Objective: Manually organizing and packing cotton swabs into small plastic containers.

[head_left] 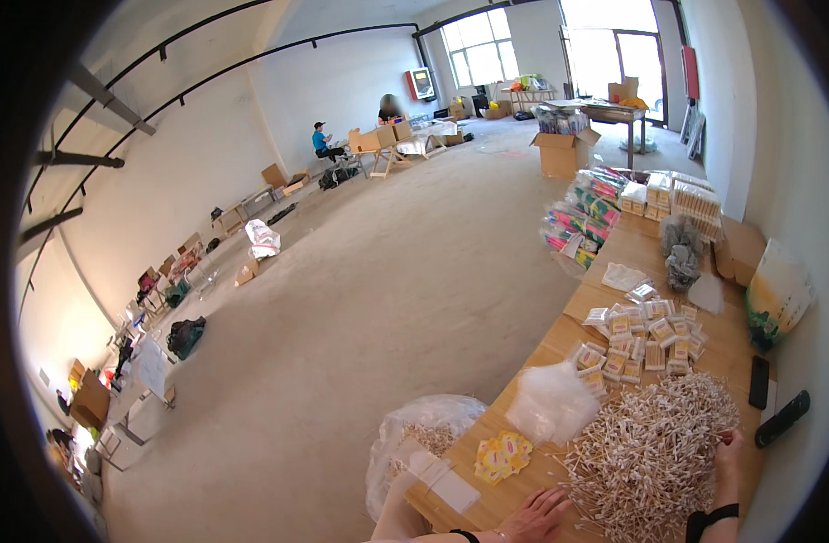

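A big heap of loose cotton swabs (pixel 654 452) covers the near part of the wooden table. My left hand (pixel 534 518) lies flat with fingers stretched out on the tabletop, at the heap's left edge. At the opposite side of the pile is my right hand (pixel 729 447), its fingers curled in against the swabs; what they pinch is too small to make out. Left of the heap are yellow-and-white printed cards (pixel 503 455) and a stack of clear plastic bags (pixel 552 404). Beyond it lie several filled packets of swabs (pixel 645 337).
A clear sack of swabs (pixel 423 439) stands beside the table's left edge. Dark handheld objects (pixel 782 419) lie near the right wall. Bundled packs (pixel 677 195) and a grey plastic bag (pixel 681 249) sit farther back. Across the room, two people sit near cardboard boxes (pixel 373 138).
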A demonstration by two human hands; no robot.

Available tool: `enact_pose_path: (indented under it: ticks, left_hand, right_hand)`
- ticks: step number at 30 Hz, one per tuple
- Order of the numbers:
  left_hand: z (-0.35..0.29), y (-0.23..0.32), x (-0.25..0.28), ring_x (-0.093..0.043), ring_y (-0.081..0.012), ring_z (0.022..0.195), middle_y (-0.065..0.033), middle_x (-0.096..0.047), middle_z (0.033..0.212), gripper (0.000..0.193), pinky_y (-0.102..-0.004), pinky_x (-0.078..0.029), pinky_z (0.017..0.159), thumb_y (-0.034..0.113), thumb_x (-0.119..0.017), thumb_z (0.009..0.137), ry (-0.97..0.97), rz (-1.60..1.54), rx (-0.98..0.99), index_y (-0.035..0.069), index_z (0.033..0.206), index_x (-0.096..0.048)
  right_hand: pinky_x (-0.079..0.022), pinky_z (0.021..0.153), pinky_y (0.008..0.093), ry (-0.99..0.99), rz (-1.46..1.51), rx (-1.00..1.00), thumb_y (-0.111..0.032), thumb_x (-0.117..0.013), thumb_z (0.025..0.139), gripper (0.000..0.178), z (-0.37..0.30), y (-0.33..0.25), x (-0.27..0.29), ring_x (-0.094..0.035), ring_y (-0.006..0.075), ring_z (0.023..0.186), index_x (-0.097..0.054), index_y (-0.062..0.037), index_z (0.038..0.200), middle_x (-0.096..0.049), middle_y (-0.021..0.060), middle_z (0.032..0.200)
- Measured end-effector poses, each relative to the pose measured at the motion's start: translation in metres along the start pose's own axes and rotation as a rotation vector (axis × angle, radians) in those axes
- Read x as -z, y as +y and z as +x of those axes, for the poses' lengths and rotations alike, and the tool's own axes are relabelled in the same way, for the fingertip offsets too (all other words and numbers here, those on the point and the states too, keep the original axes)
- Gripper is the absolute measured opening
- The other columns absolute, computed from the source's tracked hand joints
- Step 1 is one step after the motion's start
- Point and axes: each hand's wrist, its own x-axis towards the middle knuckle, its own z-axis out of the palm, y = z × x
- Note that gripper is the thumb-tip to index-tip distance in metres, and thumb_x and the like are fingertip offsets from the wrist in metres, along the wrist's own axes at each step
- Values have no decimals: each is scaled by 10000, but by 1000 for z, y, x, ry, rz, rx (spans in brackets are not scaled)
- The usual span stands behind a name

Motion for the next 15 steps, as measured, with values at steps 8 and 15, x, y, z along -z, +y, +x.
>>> enact_pose_path:
  ticks: [8,15]
  left_hand:
    - [6,6,12,-228,-396,1359,-194,-313,1426,576,-523,-201,1108,240,-549,866,-52,-26,-4,73,1377,-341]
    - [6,4,6,-225,-397,1361,-197,-280,1451,656,-511,-205,1114,258,-571,837,3,-40,-38,60,1402,-302]
  right_hand:
    - [-483,751,383,-57,-269,264,-158,-630,809,235,-102,-126,-31,-588,275,799,-616,-17,997,-603,141,836]
    - [-377,912,492,17,-537,295,-238,-645,774,371,-197,-180,-76,-439,352,1103,-559,-46,1080,-489,156,1141]
